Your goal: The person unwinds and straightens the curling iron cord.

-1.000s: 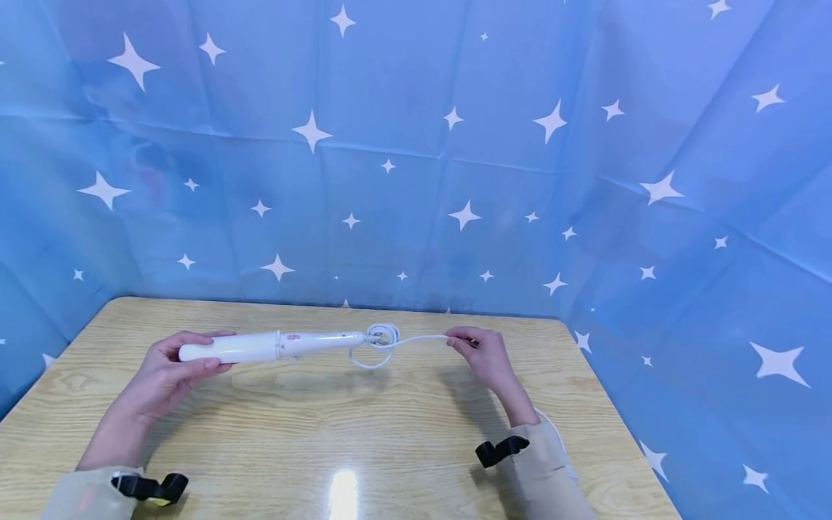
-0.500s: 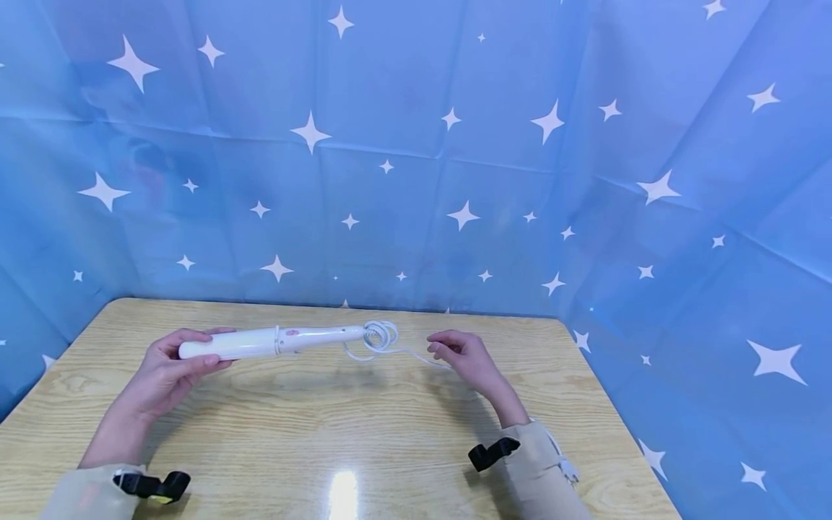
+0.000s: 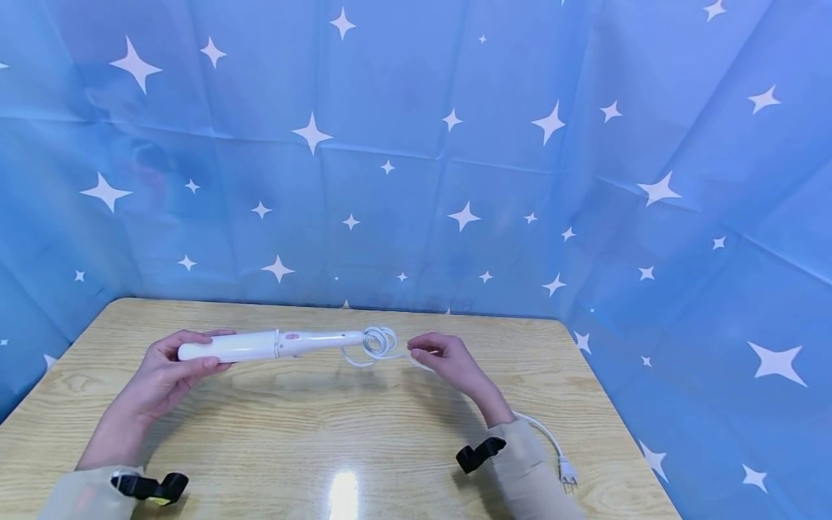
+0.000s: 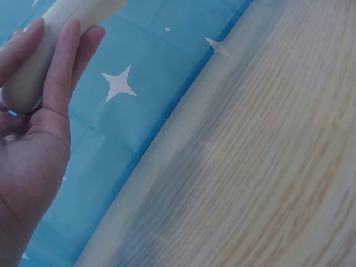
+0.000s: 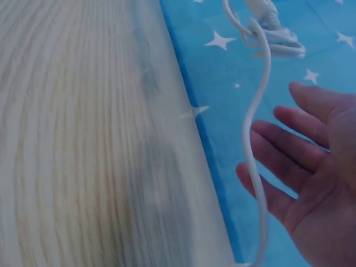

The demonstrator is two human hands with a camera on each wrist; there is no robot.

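Note:
My left hand [image 3: 162,372] grips the thick end of a white curling iron [image 3: 250,347], holding it level above the table. In the left wrist view, thumb and fingers [image 4: 60,69] lie on opposite sides of its rounded end. The white cord [image 3: 380,341] hangs in loose loops at the iron's thin end. Beside these loops is my right hand [image 3: 451,365]. Its fingers are spread and relaxed in the right wrist view, and the cord [image 5: 250,147] runs down past the fingertips; whether they touch is unclear.
The cord's far end comes out behind the right forearm, with its plug [image 3: 568,473] by the right sleeve. Beneath everything is a wood-grain table [image 3: 312,433]. A blue star-patterned cloth [image 3: 416,180] stands behind and at the sides. Each wrist wears a black strap mount [image 3: 481,455].
My right hand has let go of the cord and moved left toward the loops. The cord has slackened and the plug shows fully. The left hand and curling iron have barely moved.

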